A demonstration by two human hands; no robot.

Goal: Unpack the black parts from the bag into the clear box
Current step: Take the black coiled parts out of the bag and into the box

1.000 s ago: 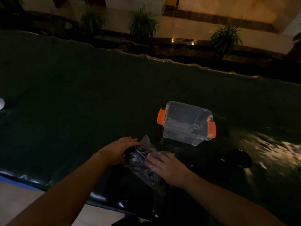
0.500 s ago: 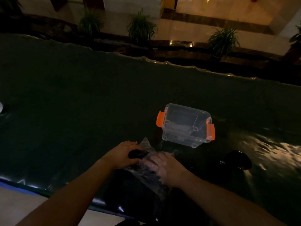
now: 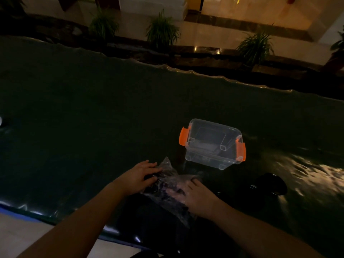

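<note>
A clear plastic bag (image 3: pixel 168 180) with dark black parts inside lies on the dark table near the front edge. My left hand (image 3: pixel 138 178) grips its left end, fingers curled over the plastic. My right hand (image 3: pixel 197 198) presses on the bag's right side, fingers spread over it. The clear box (image 3: pixel 214 144) with orange latches stands just beyond the bag, to the right, and its lid is on. The dim light hides the shape of the single parts.
A dark round object (image 3: pixel 270 184) lies on the table right of my right hand. The table's dark green cover (image 3: pixel 93 118) is wrinkled at the far edge. Potted plants (image 3: pixel 162 30) stand on the floor beyond. A pale object (image 3: pixel 1 121) shows at the left edge.
Both hands have shifted on the bag: the left has slid further over its left end, and the right has moved lower and flattened on it. The box has not moved.
</note>
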